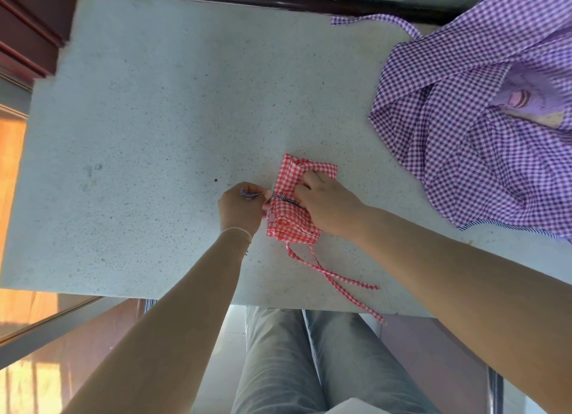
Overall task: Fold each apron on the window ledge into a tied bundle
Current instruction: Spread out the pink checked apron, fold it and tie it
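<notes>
**Tie being drawn tight across the red bundle**

At the left, the left hand point(241, 207) is curling its fingers around the free end of a thin dark-striped tie point(280, 196), pinching it just beside the bundle's left edge. The tie is running rightward from that grip, straight across the middle of the red gingham apron point(289, 221), so its line is crossing the bundle's long axis, which is lying roughly away from the person. The right hand point(325, 201) is resting on top of the bundle with its fingers bent down onto the cloth where the tie crosses; whether they are pinching the tie's other end is hidden under the hand. Both hands are touching the bundle, so any tightening pull will probably be going outward to the left.

The apron is sitting folded into a small thick packet near the front of the pale speckled window ledge point(148, 110), with two red checked strings point(335, 282) trailing toward the ledge's front edge. At the far right, a purple gingham apron point(464, 135) is lying loose and unfolded.
</notes>
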A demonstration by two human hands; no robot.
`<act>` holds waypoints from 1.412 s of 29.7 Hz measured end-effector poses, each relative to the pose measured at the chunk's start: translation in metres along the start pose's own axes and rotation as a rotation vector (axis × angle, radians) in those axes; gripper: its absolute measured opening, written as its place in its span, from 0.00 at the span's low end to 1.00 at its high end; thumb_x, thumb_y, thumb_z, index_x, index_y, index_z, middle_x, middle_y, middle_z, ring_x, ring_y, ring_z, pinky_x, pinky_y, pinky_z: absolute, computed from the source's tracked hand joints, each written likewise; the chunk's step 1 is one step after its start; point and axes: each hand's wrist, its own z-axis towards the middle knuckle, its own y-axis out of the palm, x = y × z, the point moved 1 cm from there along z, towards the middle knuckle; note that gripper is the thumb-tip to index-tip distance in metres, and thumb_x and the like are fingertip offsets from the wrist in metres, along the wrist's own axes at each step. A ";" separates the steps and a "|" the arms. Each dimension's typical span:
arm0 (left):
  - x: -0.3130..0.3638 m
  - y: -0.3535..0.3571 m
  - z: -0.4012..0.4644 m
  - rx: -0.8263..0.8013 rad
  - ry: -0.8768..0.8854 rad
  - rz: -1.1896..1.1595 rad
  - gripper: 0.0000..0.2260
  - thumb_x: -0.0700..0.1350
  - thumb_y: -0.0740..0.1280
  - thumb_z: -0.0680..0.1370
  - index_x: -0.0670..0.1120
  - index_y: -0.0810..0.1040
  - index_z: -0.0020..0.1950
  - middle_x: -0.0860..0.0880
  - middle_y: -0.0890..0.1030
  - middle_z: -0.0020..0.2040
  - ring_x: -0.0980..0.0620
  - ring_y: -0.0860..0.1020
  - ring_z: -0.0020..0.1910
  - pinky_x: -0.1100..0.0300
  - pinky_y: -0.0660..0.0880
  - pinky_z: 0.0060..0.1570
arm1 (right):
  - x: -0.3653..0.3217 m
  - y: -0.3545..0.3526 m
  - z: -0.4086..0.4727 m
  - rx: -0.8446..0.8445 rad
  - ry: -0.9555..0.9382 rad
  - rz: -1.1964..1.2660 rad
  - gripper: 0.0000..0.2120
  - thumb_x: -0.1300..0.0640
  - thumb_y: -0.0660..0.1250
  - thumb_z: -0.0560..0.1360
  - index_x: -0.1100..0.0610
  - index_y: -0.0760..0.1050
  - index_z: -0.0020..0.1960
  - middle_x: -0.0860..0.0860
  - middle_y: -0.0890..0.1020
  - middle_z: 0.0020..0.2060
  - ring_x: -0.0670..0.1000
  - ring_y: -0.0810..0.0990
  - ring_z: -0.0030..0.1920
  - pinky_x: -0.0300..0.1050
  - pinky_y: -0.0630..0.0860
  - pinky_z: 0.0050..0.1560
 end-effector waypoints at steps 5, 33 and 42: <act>0.007 -0.005 -0.009 -0.095 -0.131 -0.165 0.01 0.37 0.69 0.76 0.39 0.80 0.46 0.43 0.84 0.41 0.45 0.84 0.39 0.56 0.82 0.39 | 0.003 0.000 -0.003 0.061 0.083 0.296 0.12 0.57 0.59 0.81 0.57 0.73 0.62 0.52 0.72 0.59 0.50 0.72 0.58 0.44 0.70 0.60; 0.073 0.028 -0.084 -0.343 -0.540 -1.030 0.08 0.41 0.59 0.80 0.41 0.76 0.47 0.46 0.80 0.37 0.52 0.77 0.32 0.63 0.77 0.30 | 0.034 -0.051 -0.116 0.159 0.278 0.923 0.13 0.49 0.59 0.81 0.49 0.77 0.42 0.52 0.73 0.32 0.47 0.70 0.31 0.42 0.63 0.33; 0.103 0.026 -0.112 -0.671 -0.492 -1.087 0.11 0.41 0.59 0.74 0.41 0.78 0.35 0.51 0.70 0.27 0.55 0.67 0.22 0.64 0.72 0.22 | 0.060 -0.095 -0.133 0.051 0.171 1.420 0.12 0.53 0.63 0.79 0.59 0.75 0.41 0.49 0.74 0.29 0.46 0.66 0.28 0.40 0.64 0.32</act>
